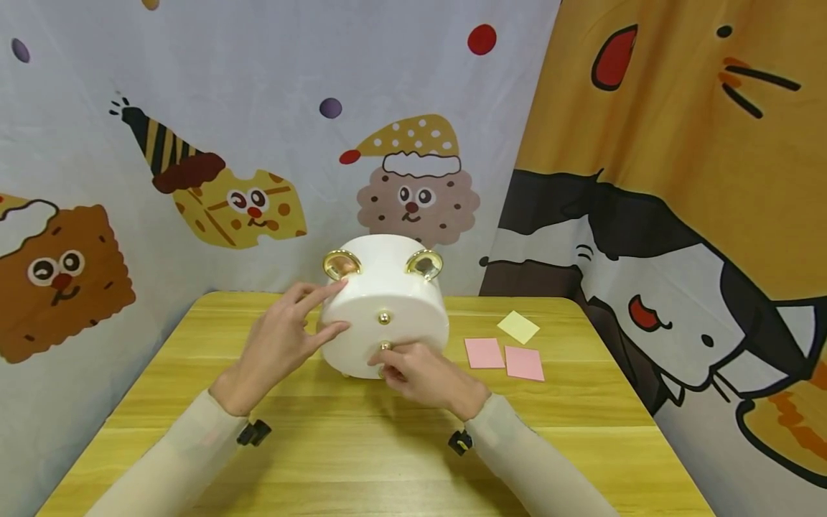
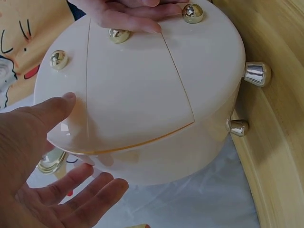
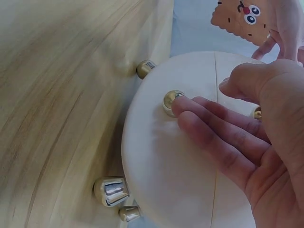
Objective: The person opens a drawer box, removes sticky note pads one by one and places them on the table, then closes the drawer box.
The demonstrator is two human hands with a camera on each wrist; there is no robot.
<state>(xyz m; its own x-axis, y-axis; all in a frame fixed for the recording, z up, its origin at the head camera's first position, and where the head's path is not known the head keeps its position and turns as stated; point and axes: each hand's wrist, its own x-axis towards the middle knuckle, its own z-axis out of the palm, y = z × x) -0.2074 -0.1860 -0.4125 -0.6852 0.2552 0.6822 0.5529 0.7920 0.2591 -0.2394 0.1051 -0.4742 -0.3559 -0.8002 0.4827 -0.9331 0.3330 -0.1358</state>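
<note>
A rounded white drawer box (image 1: 349, 345) with gold ears and gold ball knobs stands on the table. My left hand (image 1: 274, 341) lies along its left side, the thumb (image 2: 59, 107) over the front face and the other fingers spread by the side wall. In front of the lower part is my right hand (image 1: 423, 377). Its fingers are extended, with fingertips at the bottom knob (image 3: 172, 102) and the thumb apart from them. The middle knob (image 2: 118, 35) is partly covered by this hand; the top knob (image 2: 59, 60) shows fully.
Two pink sticky-note pads (image 1: 484, 353) and a yellow one (image 1: 518, 327) lie right of the box on the wooden table (image 1: 323, 459). Short gold feet (image 2: 256, 74) support the box. Cartoon-printed curtains (image 1: 258, 72) hang behind and to the right.
</note>
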